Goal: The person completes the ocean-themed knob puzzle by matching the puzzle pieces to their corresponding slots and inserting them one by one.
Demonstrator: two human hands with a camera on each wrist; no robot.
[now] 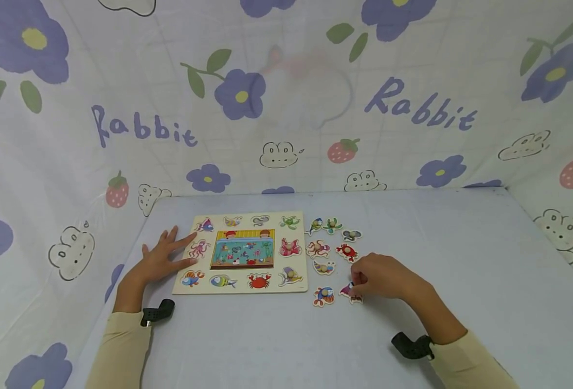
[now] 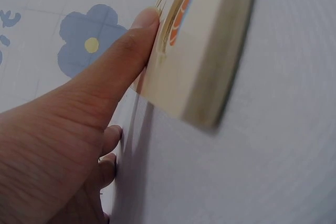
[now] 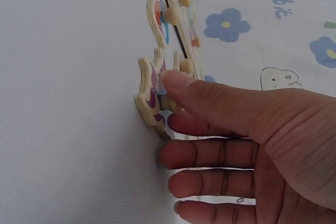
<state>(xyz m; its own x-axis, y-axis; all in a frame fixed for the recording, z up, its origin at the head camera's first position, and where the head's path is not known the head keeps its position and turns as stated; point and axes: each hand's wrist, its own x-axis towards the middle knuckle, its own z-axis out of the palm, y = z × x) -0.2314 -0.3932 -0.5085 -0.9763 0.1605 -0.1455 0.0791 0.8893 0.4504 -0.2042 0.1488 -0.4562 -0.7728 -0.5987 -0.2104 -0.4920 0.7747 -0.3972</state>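
A wooden puzzle board (image 1: 241, 287) with sea-animal pictures round an aquarium scene lies on the table. My left hand (image 1: 162, 258) rests at its left edge, fingers spread, with the thumb (image 2: 134, 43) on the board's face in the left wrist view. Right of the board, my right hand (image 1: 381, 276) pinches a purple fish piece (image 1: 347, 292) by its knob between thumb and forefinger. This piece (image 3: 149, 93) appears tilted in the right wrist view, where the fingertips partly hide it. Beside it lies a blue-and-orange lobster-like piece (image 1: 323, 296).
Several loose knobbed pieces lie right of the board, among them a red crab (image 1: 347, 252), an octopus (image 1: 318, 248), a snail-like piece (image 1: 324, 267) and a green turtle (image 1: 332, 225). A starfish (image 1: 290, 247) sits on the board. A flowered cloth (image 1: 311, 113) hangs behind the table.
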